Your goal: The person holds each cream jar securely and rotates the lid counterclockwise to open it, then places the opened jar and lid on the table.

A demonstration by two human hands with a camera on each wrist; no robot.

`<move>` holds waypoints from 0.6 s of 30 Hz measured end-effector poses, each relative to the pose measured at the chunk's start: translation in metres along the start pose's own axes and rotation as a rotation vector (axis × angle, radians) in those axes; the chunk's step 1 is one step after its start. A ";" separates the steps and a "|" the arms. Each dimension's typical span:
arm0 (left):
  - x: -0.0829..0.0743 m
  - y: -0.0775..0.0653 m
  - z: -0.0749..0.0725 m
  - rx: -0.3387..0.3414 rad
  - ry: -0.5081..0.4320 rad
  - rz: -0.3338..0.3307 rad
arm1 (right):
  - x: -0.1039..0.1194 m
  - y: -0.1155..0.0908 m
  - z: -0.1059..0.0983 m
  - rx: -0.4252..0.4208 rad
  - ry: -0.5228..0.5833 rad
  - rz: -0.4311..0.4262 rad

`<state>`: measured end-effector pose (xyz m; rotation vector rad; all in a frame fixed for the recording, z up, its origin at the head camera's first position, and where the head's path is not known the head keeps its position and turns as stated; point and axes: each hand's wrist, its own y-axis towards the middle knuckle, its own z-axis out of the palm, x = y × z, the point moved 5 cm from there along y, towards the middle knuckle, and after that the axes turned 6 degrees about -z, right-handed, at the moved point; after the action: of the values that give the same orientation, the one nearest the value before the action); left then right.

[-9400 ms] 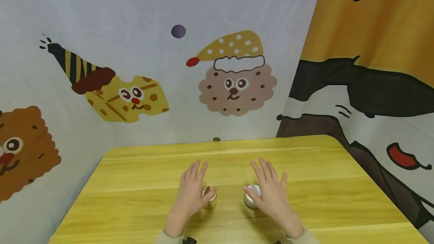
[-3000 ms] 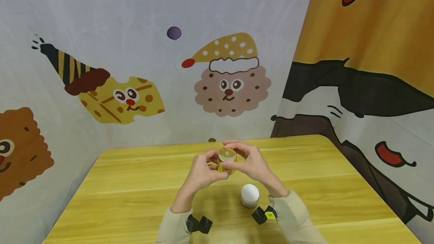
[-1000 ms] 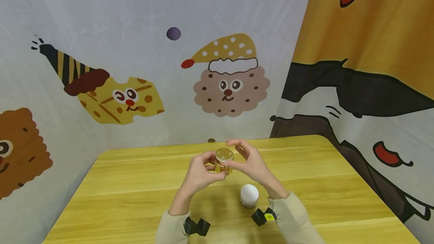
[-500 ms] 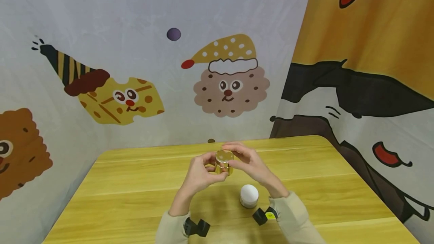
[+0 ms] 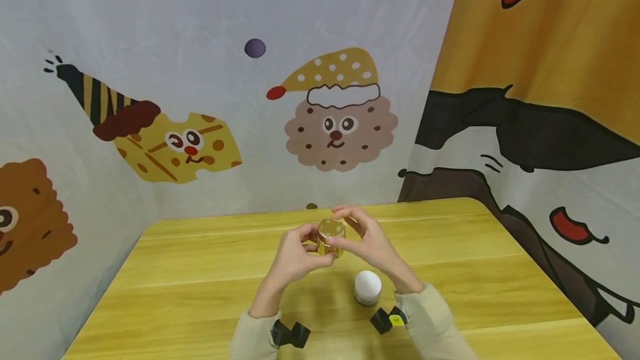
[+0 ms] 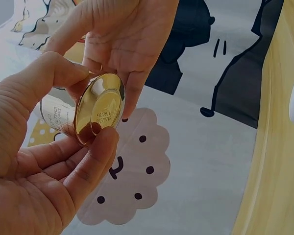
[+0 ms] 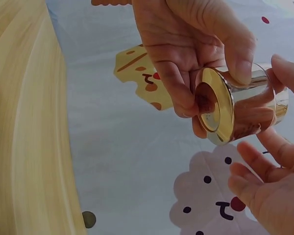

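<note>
Above the table, a small gold cosmetic jar (image 5: 331, 228) is held up between both hands. My left hand (image 5: 292, 254) grips its lower part, thumb in front and fingers behind. In the left wrist view the left fingertips pinch the shiny gold base (image 6: 108, 93), stamped with a code; printed lettering shows on the label (image 6: 59, 115). My right hand (image 5: 374, 242) has its thumb at the jar's upper rim, with the index finger lifted clear. The right wrist view shows the right hand's (image 7: 274, 191) fingers loosely extended below the jar (image 7: 252, 105), its thumb by the far end.
A second jar with a white lid (image 5: 367, 286) stands on the wooden table (image 5: 200, 288), near the right forearm. Black wrist cameras (image 5: 290, 333) sit on both sleeves. Behind the table hangs a curtain (image 5: 210, 60) printed with cartoons.
Earlier, both hands were spread over two jars on the table; the gold one has since been raised. Half a second ago the right fingers were closed round its top; now they are lifted away.
</note>
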<state>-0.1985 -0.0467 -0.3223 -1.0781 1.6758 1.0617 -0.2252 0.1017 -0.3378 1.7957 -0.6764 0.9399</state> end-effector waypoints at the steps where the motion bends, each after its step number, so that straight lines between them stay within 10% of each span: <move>1: 0.000 0.000 0.000 0.001 0.000 -0.001 | 0.001 0.000 0.000 0.007 0.002 -0.009; 18: 0.002 0.000 0.001 0.012 -0.010 -0.005 | 0.001 -0.002 0.004 0.079 0.062 -0.058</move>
<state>-0.1985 -0.0459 -0.3247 -1.0669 1.6685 1.0514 -0.2219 0.0992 -0.3389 1.8381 -0.5525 0.9916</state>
